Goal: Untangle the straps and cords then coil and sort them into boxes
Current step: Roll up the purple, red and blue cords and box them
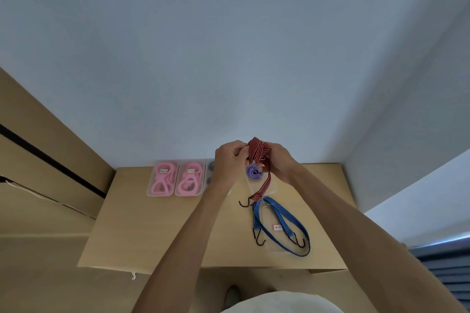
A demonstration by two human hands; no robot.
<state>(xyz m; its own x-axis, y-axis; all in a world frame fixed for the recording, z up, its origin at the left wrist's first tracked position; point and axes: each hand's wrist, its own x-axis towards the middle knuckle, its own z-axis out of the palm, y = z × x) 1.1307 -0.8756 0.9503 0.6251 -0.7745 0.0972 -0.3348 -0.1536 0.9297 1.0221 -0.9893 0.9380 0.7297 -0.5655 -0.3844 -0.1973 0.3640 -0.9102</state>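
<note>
Both hands are raised above the wooden table [142, 223] with a red-and-black striped bungee strap [258, 151] bunched between them. My left hand [229, 160] pinches the folded part from the left, and my right hand [281, 160] grips it from the right. One end of the strap hangs down to a black hook [244, 204]. A blue striped bungee strap [282, 226] with black hooks lies loosely on a clear box nearer to me. Behind my hands, a coiled purple strap [254, 172] lies in another clear box.
Two clear boxes holding coiled pink cords [162, 178] [190, 178] stand at the table's back left. A third box with dark blue coils [210, 173] is partly hidden by my left wrist. A pale wall rises behind the table, with wooden panels at left.
</note>
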